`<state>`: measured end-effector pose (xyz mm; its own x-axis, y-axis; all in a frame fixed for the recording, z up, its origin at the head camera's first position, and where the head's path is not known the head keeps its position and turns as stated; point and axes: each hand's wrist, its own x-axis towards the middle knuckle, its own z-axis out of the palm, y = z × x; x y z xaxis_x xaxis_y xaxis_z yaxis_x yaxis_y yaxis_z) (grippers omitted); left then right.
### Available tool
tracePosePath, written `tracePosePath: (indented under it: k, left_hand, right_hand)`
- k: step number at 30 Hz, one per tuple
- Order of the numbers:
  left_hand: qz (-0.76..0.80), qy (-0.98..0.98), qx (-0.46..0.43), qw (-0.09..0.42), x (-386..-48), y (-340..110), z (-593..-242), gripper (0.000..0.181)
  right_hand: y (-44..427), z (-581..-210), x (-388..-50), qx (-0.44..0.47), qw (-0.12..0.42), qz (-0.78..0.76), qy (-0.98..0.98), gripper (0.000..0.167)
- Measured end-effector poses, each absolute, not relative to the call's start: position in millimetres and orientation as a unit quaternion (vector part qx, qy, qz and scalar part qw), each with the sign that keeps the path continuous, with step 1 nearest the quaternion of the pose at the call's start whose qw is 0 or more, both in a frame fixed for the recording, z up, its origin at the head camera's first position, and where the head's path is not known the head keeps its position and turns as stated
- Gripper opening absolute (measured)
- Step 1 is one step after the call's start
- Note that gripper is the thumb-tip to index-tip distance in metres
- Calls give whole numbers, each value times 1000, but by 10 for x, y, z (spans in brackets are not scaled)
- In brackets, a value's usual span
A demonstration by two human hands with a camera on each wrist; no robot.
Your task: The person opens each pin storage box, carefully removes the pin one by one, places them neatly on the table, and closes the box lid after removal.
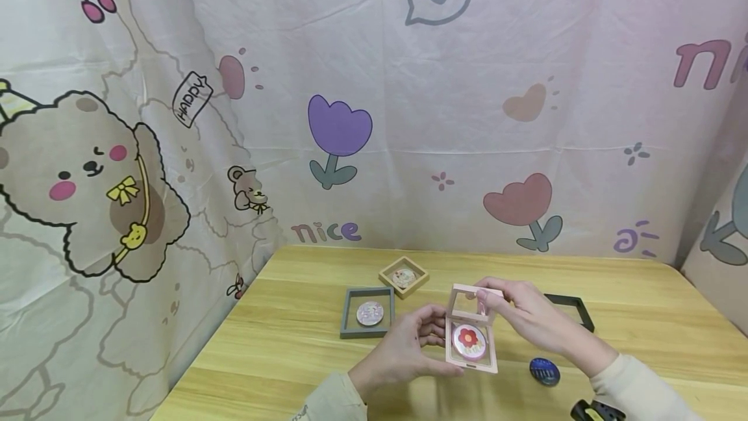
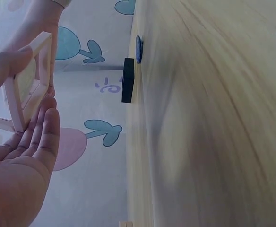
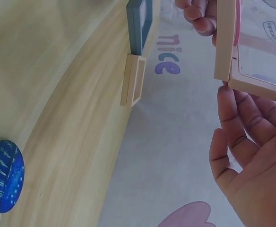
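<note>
A pale pink hinged display frame (image 1: 493, 351) is held above the table, its lid swung partly up. Inside its lower half lies a round badge (image 1: 469, 342) with a red flower. My left hand (image 1: 409, 345) grips the lower half, thumb along the near edge and fingers at the left side and beneath. In the head view my right hand (image 1: 526, 312) pinches the lid between thumb and fingers. The right wrist view shows the hinge corner of the frame (image 3: 224, 47) above the right fingers. Below the right forearm, a blue oval-looking badge (image 1: 545, 371) lies on the table.
Left of the hands stand a grey frame (image 1: 344, 314) with a pale badge (image 1: 370, 313) and a wood-coloured frame (image 1: 417, 286) with another badge (image 1: 404, 277). A black frame (image 1: 585, 318) lies behind the right hand, partly hidden. A printed curtain (image 1: 421, 115) hangs behind the wooden table (image 1: 269, 330).
</note>
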<state>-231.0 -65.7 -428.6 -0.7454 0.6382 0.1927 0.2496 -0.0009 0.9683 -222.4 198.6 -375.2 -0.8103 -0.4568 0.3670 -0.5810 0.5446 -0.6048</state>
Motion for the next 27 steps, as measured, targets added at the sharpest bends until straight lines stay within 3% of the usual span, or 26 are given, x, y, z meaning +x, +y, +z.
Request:
tracePosePath:
  k: [8,27]
  left_hand:
    - [633,687,319,162,-2303,-656,-4281,66]
    - [642,694,281,165,-2333,-683,-4324,66]
  right_hand:
    - [1985,-3746,-2248,283,68,380,-878,27]
    - [2009,-3772,-2245,261,121,368,-884,15]
